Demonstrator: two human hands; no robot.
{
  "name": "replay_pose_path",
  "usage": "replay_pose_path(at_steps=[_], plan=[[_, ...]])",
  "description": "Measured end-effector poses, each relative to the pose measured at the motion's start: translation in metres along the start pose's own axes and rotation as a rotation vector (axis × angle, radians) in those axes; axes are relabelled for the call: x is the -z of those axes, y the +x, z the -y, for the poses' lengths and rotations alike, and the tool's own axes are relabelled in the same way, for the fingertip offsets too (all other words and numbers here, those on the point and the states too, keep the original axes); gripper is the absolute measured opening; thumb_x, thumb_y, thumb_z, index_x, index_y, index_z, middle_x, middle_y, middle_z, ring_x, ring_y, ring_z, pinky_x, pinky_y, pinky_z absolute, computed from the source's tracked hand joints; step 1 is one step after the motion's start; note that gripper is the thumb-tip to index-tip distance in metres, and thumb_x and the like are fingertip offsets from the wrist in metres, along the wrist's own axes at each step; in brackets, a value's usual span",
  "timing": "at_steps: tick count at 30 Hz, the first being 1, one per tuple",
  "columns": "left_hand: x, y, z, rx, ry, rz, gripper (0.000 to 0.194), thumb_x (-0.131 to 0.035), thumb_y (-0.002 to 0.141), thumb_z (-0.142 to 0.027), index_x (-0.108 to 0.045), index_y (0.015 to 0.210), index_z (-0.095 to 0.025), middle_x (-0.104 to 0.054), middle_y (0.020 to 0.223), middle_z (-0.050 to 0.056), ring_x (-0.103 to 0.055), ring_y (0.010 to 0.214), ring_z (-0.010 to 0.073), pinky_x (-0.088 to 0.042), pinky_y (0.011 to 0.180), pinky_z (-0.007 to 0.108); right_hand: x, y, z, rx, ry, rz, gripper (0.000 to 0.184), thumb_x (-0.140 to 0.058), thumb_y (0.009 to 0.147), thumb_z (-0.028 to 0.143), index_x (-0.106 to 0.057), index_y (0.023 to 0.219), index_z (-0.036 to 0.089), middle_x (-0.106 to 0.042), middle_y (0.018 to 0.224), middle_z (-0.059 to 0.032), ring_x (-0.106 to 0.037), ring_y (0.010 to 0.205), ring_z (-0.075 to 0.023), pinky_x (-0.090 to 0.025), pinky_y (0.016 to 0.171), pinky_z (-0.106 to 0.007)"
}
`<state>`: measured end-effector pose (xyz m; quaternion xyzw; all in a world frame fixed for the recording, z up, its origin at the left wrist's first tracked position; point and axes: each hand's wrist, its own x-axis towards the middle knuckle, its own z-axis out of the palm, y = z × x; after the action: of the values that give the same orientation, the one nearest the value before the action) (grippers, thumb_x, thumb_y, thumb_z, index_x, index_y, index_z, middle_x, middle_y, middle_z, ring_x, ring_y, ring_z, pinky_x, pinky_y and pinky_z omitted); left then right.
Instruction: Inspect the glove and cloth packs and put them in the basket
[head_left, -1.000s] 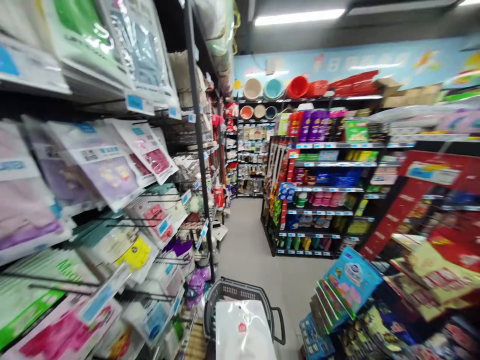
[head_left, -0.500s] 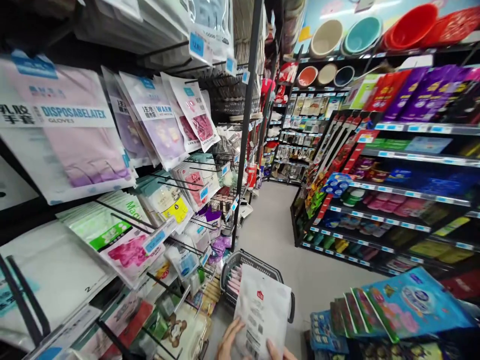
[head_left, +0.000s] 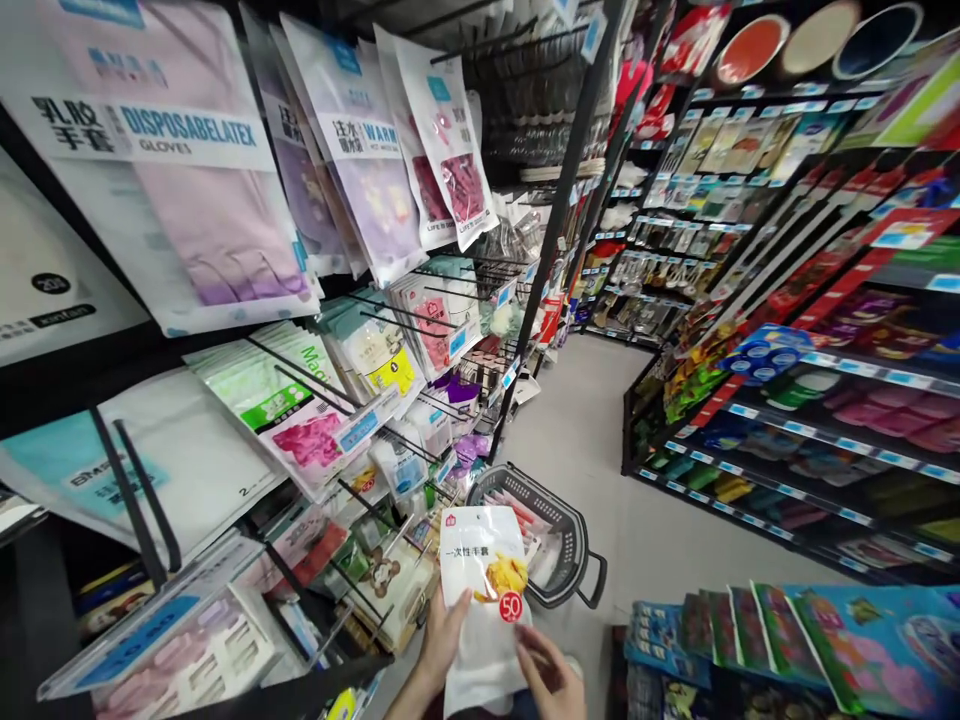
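Observation:
A white packet of disposable gloves (head_left: 484,640), with a yellow food picture and a red "50" circle, is upright with its printed front facing me. My left hand (head_left: 442,640) grips its left edge, thumb on the front. On the right edge are the bent fingers of my right hand (head_left: 551,675); part of their grip is hidden. Just beyond the packet, a dark grey shopping basket (head_left: 566,530) stands on the floor with several pink and white packets (head_left: 517,515) inside. The packet hides part of its near side.
Hanging packs of latex gloves (head_left: 202,170) and other packets (head_left: 300,410) fill the rack on my left, with metal hooks (head_left: 135,490) jutting out. Shelves (head_left: 795,430) line the right side. Blue packs (head_left: 862,640) sit low at right. Grey floor (head_left: 600,400) runs between.
The packet has been turned from its plain, barcoded back to its printed front. My view has swung left and down, and more of the basket shows. My hands have shifted on the packet.

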<state>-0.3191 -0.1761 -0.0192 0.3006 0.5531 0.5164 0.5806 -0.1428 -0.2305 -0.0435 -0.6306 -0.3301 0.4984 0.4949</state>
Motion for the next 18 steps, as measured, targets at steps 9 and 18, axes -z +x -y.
replay_pose_path(at_steps=[9, 18], plan=[[0.001, -0.01, -0.014, 0.146, -0.207, 0.068, 0.066, -0.077, 0.066, -0.052, -0.062, 0.116, -0.013, -0.068, 0.115, 0.018, -0.064, 0.106, 0.036, -0.052, 0.092, 0.046, 0.016, -0.001, 0.031, -0.232, 0.047, 0.291, 0.07, -0.079, 0.055, 0.063, -0.072, 0.101, 0.011, -0.074, 0.086, -0.0139, -0.07, 0.087, -0.034, -0.057, 0.077, -0.037], [0.001, -0.01, -0.007, 0.123, -0.229, 0.069, 0.06, -0.078, 0.068, -0.048, -0.063, 0.115, -0.013, -0.068, 0.116, 0.019, -0.064, 0.107, 0.0356, -0.052, 0.091, 0.046, 0.008, -0.003, 0.023, -0.065, -0.104, 0.223, 0.054, -0.075, 0.065, 0.058, -0.075, 0.09, 0.009, -0.073, 0.076, -0.0102, -0.067, 0.073, -0.0293, -0.055, 0.062, -0.03]])
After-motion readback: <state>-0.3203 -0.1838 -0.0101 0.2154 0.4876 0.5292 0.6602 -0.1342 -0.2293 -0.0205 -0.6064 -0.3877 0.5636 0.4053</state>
